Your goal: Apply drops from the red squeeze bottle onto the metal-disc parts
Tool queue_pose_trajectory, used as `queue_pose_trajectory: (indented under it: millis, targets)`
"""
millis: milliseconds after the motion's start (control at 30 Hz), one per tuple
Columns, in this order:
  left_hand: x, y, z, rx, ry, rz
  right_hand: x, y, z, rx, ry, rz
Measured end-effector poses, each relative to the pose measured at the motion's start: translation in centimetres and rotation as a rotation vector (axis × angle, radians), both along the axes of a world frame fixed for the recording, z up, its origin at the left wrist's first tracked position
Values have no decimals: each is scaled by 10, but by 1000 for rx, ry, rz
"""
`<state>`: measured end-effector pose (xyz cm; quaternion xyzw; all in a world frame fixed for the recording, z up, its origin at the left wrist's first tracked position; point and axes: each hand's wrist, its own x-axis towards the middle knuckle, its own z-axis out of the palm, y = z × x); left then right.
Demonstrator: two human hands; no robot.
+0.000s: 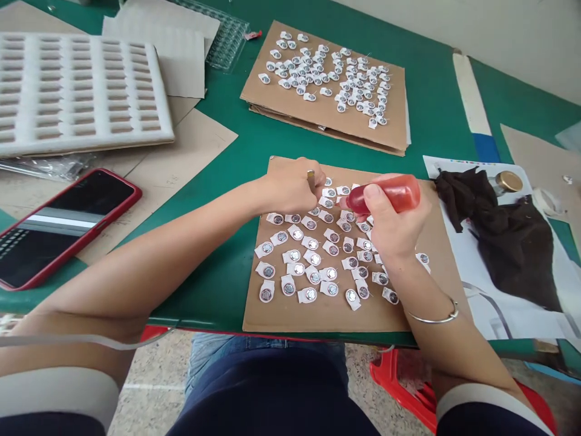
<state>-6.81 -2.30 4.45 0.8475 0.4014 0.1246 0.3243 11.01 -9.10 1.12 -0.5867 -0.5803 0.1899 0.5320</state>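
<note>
My right hand (394, 227) is wrapped round a red squeeze bottle (399, 192), tilted so that its narrow tip points left and down at the small white pieces. My left hand (294, 188) is curled close to that tip, over the upper part of a brown cardboard sheet (281, 315). Its fingertips are mostly hidden, and I cannot make out what they pinch. Across the sheet lie many small white tabs with round silver discs, such as one white tab with a disc (267, 290) at the front left.
Behind is a cardboard stack (258, 100) covered with similar pieces. To the left are a white foam tray (166, 115) and a phone in a red case (68, 227). At right, a dark cloth (512, 254) and a gold-lidded jar (508, 181) rest on white paper.
</note>
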Motion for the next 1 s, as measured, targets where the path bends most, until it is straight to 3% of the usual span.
queue_pose_trajectory:
  millis: [67, 200, 433, 1000]
  targets:
    - [0, 0, 2, -96, 30, -5, -1, -2, -8, 5, -30, -2]
    - [-4, 0, 3, -133, 66, 31, -5, -4, -15, -27, -70, 29]
    - [-8, 7, -2, -140, 53, 46, -6, -8, -20, -45, -86, 89]
    - [-7, 10, 3, -190, 79, 51, -6, -5, -25, -38, -102, 177]
